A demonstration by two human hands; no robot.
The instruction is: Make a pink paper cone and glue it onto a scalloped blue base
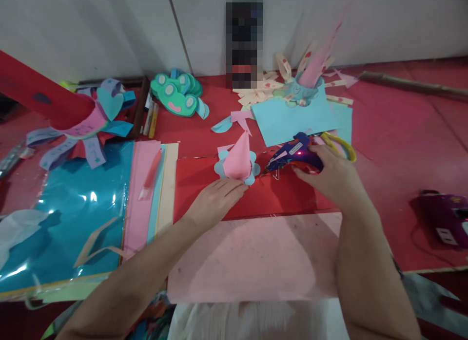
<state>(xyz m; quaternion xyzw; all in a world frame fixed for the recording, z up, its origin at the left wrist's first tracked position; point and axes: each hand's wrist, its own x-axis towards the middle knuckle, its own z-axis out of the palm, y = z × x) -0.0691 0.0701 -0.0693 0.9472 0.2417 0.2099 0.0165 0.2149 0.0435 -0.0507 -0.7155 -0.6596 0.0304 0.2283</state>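
A pink paper cone [238, 157] stands upright on a ring of light-blue paper petals [221, 167], over a red sheet. My left hand [219, 199] is at its near edge, with the fingers together on the petal rim; the thumb is hidden. On the right, my right hand [331, 174] is closed around the handle of a blue glue gun [298, 152] with a lit red light. Its nozzle points left and down, a short way from the petals. Yellow-handled scissors [341, 144] lie just behind my right hand.
Coloured paper sheets [142, 184] and a shiny blue pack [86, 198] lie left. Green frog cut-outs [177, 94], a light-blue sheet [292, 117] and paper crowns sit at the back. A stick [413, 84] and a purple box [446, 218] are right.
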